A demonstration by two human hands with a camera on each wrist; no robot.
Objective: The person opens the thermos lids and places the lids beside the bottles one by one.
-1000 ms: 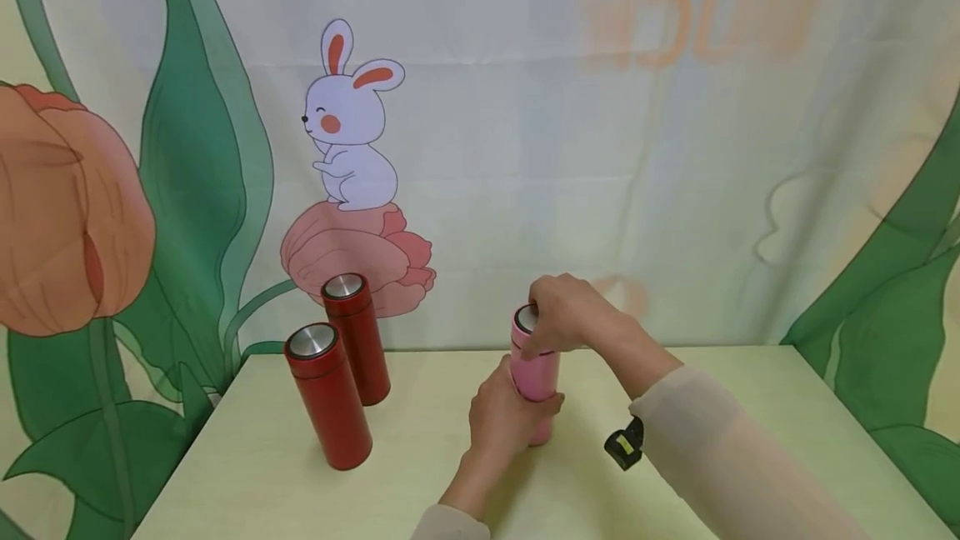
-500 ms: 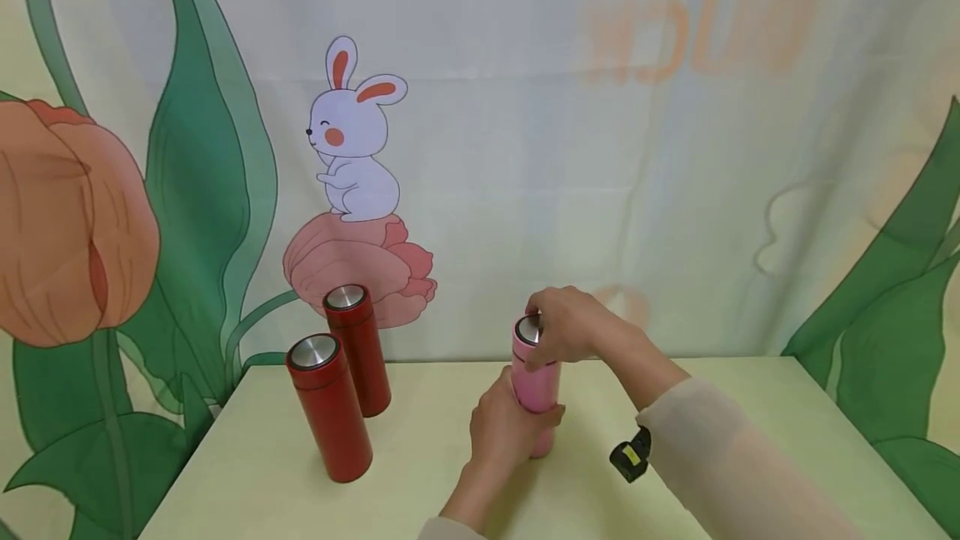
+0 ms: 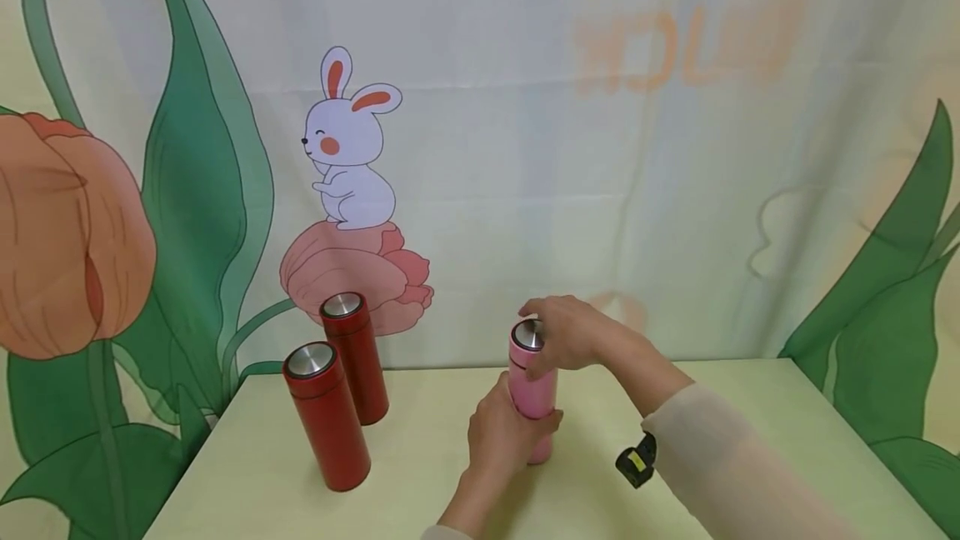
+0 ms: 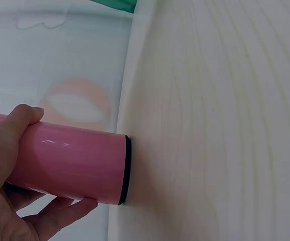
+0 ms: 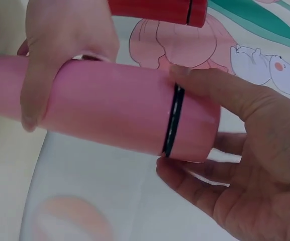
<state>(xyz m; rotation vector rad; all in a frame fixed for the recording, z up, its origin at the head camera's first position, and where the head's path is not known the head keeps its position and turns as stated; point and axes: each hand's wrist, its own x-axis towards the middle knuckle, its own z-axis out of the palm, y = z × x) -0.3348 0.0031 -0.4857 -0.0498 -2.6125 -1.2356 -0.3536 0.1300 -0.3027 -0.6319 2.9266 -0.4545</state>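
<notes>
A pink thermos flask [image 3: 531,394] stands upright on the table, its steel-topped lid [image 3: 527,335] in place. Around the lower body wraps my left hand [image 3: 498,432]; the left wrist view shows its thumb and fingers on opposite sides, with the flask's black base rim [image 4: 125,170] at the tabletop. My right hand [image 3: 573,332] holds the lid from the right side. In the right wrist view its thumb lies along one side of the pink lid wall [image 5: 197,120], fingertips at the other, close to the dark seam ring [image 5: 173,120].
Two red thermos flasks, a front one [image 3: 330,423] and a rear one [image 3: 360,365], stand to the left on the pale wood-grain table [image 3: 420,473]. Behind the table hangs a printed cloth [image 3: 465,190] with a rabbit and tulips. A black wrist device [image 3: 636,461] hangs by the right sleeve.
The right hand's fingers have shifted slightly around the lid and reach further left over it. The left hand keeps its grip on the flask. The head view has tilted up a little.
</notes>
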